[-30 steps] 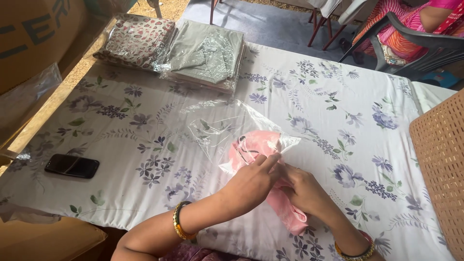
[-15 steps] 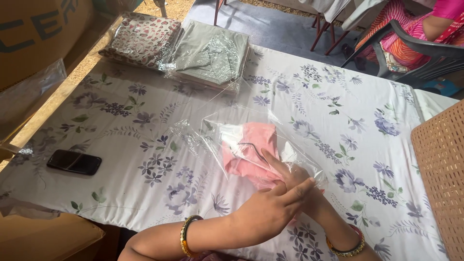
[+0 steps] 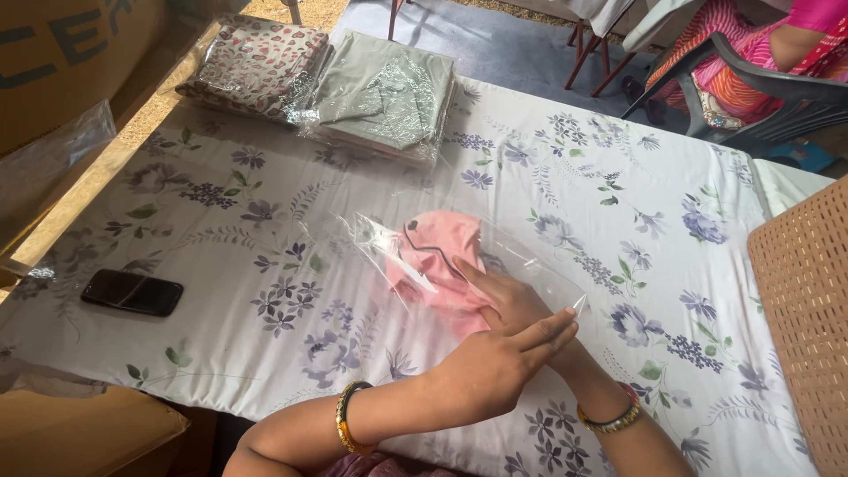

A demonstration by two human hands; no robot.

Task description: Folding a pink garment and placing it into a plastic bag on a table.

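Observation:
A pink garment (image 3: 437,256) with dark trim lies inside a clear plastic bag (image 3: 539,265) on the flower-printed tablecloth (image 3: 265,238). My right hand (image 3: 505,299) reaches into the bag's mouth, its fingers flat and spread against the garment. My left hand (image 3: 495,364) crosses over my right wrist, its straight fingers pinching the bag's near open edge. Both wrists wear gold bangles.
Two stacks of bagged folded cloth stand at the table's far edge, one patterned (image 3: 256,66) and one grey-green (image 3: 384,97). A black phone (image 3: 132,292) lies at the left. A woven chair back (image 3: 808,318) stands at the right. A seated person (image 3: 760,53) is beyond the table.
The pink garment has gone deeper into the bag. My right hand moved forward into the bag, and my left hand shifted right to the bag's open edge.

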